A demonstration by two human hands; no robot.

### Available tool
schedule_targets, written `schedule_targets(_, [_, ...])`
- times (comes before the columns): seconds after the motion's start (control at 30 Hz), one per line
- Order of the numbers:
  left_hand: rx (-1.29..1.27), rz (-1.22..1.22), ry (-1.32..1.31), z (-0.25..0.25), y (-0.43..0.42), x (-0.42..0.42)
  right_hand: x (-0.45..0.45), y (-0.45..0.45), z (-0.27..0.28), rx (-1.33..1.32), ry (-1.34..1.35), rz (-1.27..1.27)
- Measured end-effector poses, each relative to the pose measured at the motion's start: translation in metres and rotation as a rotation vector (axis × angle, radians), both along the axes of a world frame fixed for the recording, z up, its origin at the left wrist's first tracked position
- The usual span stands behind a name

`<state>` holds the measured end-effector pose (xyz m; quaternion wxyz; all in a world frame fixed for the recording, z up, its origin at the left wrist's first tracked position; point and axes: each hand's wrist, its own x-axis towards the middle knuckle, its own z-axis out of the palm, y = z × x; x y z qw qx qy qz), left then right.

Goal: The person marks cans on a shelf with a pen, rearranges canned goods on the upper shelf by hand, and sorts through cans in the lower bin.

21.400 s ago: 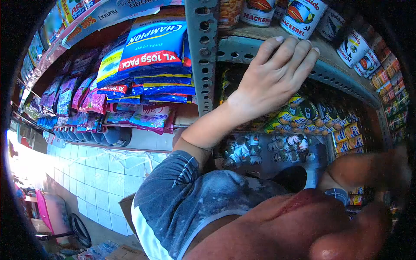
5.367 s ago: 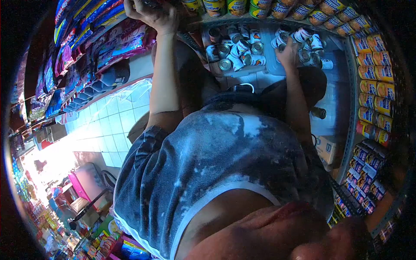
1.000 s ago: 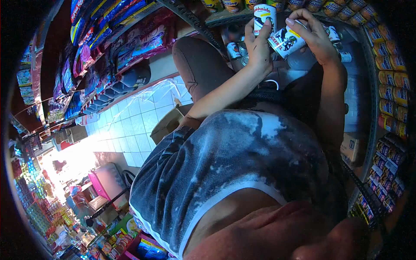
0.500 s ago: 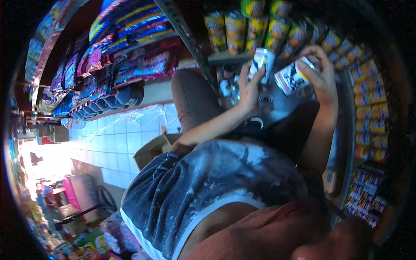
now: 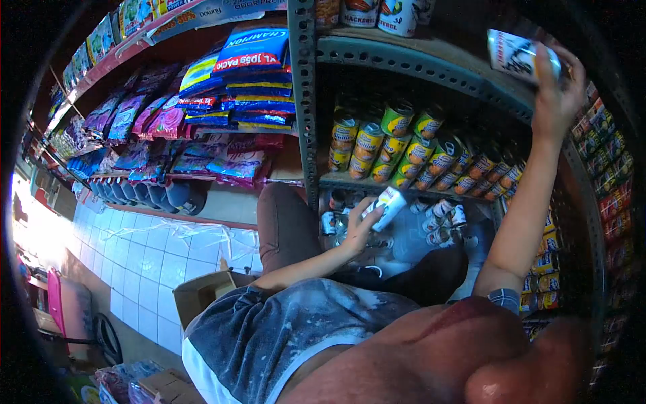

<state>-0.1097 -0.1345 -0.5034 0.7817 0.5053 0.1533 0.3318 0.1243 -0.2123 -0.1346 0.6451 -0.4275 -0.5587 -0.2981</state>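
Note:
My left hand (image 5: 358, 229) is low in the middle, its fingers wrapped round a white mackerel can (image 5: 387, 207) above the crate area. Raised at the upper right, my right hand (image 5: 560, 91) grips another white mackerel can (image 5: 515, 55), tilted on its side beside the upper shelf's edge. On that upper shelf (image 5: 437, 47) stand a few mackerel cans (image 5: 398, 15). More white cans (image 5: 441, 222) lie in a pile down near my knees.
Yellow and green cans (image 5: 369, 140) are stacked on the lower shelf. A perforated metal post (image 5: 306, 101) divides them from blue detergent packs (image 5: 249, 50) on the left. An open cardboard box (image 5: 195, 296) sits by my side on the tiled floor (image 5: 148, 262). More cans line the right.
The view has tilted up toward the shelves. My right hand has risen to the upper right with its can, apart from my left hand, which stays low with the other can.

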Motion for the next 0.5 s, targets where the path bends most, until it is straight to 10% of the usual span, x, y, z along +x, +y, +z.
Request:
schedule_targets(0.33, [-0.165,-0.232,0.241,-0.081,0.041,-0.087,0.036,0.118,0.047,-0.462,-0.136,-0.458])
schedule_targets(0.4, [-0.245,-0.252,0.224,-0.096,0.048,-0.100,0.051,0.136,0.051,-0.610,-0.050,-0.076])
schedule_targets(0.47, [-0.320,-0.242,0.201,-0.099,0.051,-0.103,0.046,0.141,0.060,-0.799,0.051,1.167])
schedule_targets(0.5, [-0.349,-0.244,0.174,-0.101,0.053,-0.101,0.043,0.140,0.057,-0.746,0.050,0.446])
